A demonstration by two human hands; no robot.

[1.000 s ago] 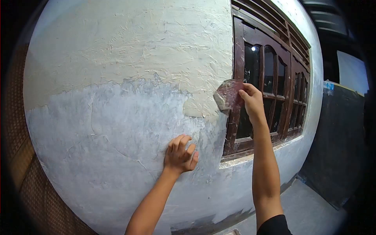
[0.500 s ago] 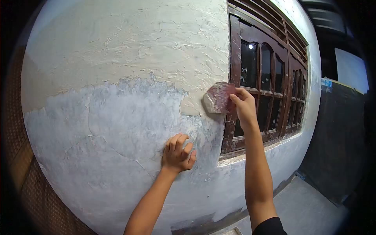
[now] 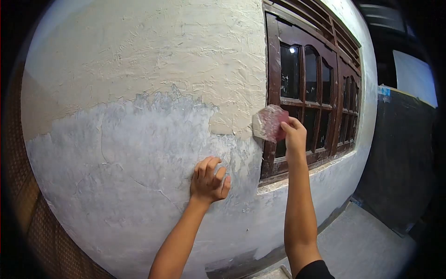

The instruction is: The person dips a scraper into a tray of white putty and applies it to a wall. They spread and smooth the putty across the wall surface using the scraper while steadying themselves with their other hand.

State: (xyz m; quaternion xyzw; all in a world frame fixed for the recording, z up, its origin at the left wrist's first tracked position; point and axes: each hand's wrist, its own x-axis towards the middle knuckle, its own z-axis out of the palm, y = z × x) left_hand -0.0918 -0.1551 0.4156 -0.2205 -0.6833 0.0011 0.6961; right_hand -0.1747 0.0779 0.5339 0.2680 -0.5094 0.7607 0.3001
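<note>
My right hand [image 3: 295, 137] pinches a thin red putty scraper [image 3: 270, 122] by its right edge, thumb in front. Pale putty is smeared over much of the scraper's face. Its left edge is at the wall beside the window frame. My left hand [image 3: 209, 180] rests lower on the grey part of the wall, fingers bent and apart, with nothing visible in it. A rough coat of cream putty [image 3: 186, 60] covers the upper wall and ends in a ragged border above my left hand. Below it the wall [image 3: 134, 186] is bare grey-white, with thin cracks.
Right of the scraper is a dark brown wooden window [image 3: 304, 102] with glass panes and a chipped sill [image 3: 278, 186]. Woven panels [image 3: 51, 232] line the left side. A dark panel [image 3: 395, 158] stands at the far right, beyond a grey floor [image 3: 357, 246].
My right hand and the scraper have shifted slightly right and down, nearer the window frame. My left hand keeps its place on the wall. The view has shifted a little.
</note>
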